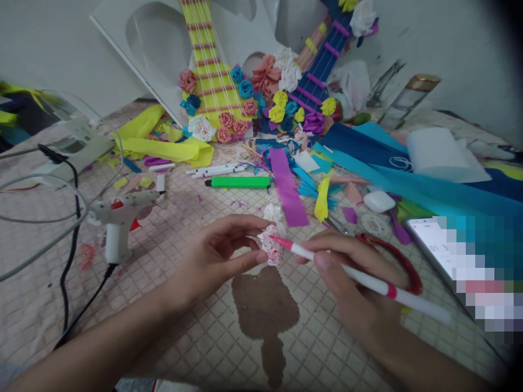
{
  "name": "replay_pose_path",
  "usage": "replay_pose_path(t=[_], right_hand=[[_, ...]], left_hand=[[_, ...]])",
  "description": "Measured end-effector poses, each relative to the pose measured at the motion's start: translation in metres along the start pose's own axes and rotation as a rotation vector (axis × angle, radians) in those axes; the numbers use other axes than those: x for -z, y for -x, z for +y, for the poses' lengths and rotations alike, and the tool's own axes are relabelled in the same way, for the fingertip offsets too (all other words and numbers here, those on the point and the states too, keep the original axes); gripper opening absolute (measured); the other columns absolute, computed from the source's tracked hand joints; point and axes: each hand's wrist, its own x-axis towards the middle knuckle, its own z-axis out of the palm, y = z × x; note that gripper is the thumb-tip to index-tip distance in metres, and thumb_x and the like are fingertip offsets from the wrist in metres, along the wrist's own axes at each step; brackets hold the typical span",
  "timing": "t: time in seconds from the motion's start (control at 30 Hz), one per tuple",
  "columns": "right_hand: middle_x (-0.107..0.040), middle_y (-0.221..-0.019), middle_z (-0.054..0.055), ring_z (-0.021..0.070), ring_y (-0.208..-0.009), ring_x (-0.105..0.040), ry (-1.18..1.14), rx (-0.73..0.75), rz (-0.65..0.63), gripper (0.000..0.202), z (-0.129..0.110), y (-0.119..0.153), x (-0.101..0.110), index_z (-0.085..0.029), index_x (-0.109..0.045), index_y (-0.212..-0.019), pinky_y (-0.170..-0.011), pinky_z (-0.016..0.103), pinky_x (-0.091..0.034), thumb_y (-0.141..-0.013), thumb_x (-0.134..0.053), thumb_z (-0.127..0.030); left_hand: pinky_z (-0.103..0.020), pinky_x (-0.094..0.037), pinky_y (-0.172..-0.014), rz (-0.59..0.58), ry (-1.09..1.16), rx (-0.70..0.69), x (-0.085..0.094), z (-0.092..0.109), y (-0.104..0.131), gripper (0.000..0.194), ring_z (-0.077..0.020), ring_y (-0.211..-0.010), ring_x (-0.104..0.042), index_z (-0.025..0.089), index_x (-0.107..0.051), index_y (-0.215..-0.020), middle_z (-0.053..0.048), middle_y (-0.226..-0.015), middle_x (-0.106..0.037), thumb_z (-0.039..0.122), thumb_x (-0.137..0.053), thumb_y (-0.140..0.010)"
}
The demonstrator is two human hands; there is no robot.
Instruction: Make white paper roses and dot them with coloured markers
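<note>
My left hand (229, 245) pinches a small white paper flower (271, 251) dotted with pink between thumb and fingers. My right hand (347, 267) is closed round a white felt-tip pen (363, 279) with a pink band. The pen's pink tip meets the flower, or lies just in front of it. Right behind the held flower is another white crumpled paper piece (273, 213); whether the two are joined I cannot tell. Below the hands a brown patch (265, 305) shows on the quilted table cover (196, 332).
A glue gun (118, 223) with its cable stands at left. A green highlighter (239, 182), a purple paper strip (288, 188) and paper scraps lie ahead. Decorated paper guitars (212, 71) lean at the back. A red tape roll (408, 267) and a phone (445, 261) are at right.
</note>
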Motion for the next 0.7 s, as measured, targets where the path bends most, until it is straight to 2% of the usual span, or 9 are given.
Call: replay_pose_path(t=[0.13, 0.27, 0.4, 0.53, 0.7], right_hand=[[-0.066, -0.071, -0.001, 0.0138, -0.066, -0.062, -0.012, 0.021, 0.061, 0.012, 0.0006, 0.0004, -0.0006, -0.024, -0.065, -0.084, -0.055, 0.025, -0.050, -0.080, -0.055, -0.017], [-0.066, -0.071, -0.002, 0.0115, -0.060, -0.060, 0.027, -0.041, 0.028, 0.011, -0.0001, -0.0010, -0.0019, -0.024, -0.065, -0.083, -0.054, 0.024, -0.049, -0.080, -0.056, -0.018], [-0.066, -0.070, -0.002, 0.0130, -0.063, -0.061, 0.030, 0.020, 0.063, 0.011, -0.0005, -0.0024, -0.0014, -0.024, -0.065, -0.083, -0.053, 0.024, -0.049, -0.081, -0.055, -0.018], [-0.066, -0.072, -0.002, 0.0112, -0.062, -0.060, 0.041, -0.021, 0.027, 0.010, -0.0005, -0.0019, -0.0013, -0.024, -0.064, -0.083, -0.055, 0.024, -0.049, -0.080, -0.057, -0.018], [-0.066, -0.071, -0.001, 0.0142, -0.065, -0.061, -0.004, 0.017, 0.068, 0.013, -0.0002, -0.0009, 0.0001, -0.025, -0.065, -0.085, -0.053, 0.026, -0.049, -0.081, -0.055, -0.017]], left_hand=[[-0.017, -0.053, -0.078, -0.019, 0.002, -0.017, 0.0000, -0.0009, 0.0001, 0.033, -0.0104, -0.089, -0.063, 0.020, -0.067, -0.100, -0.002, -0.099, -0.068, 0.004, -0.069, -0.071], [-0.019, -0.053, -0.078, -0.025, -0.014, -0.024, 0.0003, -0.0009, 0.0005, 0.033, -0.0115, -0.090, -0.063, 0.020, -0.067, -0.100, -0.003, -0.100, -0.068, 0.004, -0.069, -0.071], [-0.019, -0.053, -0.077, -0.017, -0.022, -0.032, 0.0004, -0.0016, 0.0008, 0.033, -0.0122, -0.091, -0.063, 0.020, -0.067, -0.099, -0.003, -0.100, -0.068, 0.004, -0.070, -0.070], [-0.020, -0.053, -0.074, -0.010, -0.030, -0.034, -0.0001, -0.0009, 0.0003, 0.033, -0.0128, -0.089, -0.063, 0.019, -0.067, -0.098, -0.003, -0.098, -0.068, 0.004, -0.070, -0.069], [-0.022, -0.054, -0.072, 0.001, -0.044, -0.025, -0.0006, 0.0013, 0.0004, 0.032, -0.0150, -0.089, -0.063, 0.018, -0.067, -0.098, -0.005, -0.098, -0.068, 0.006, -0.072, -0.069]])
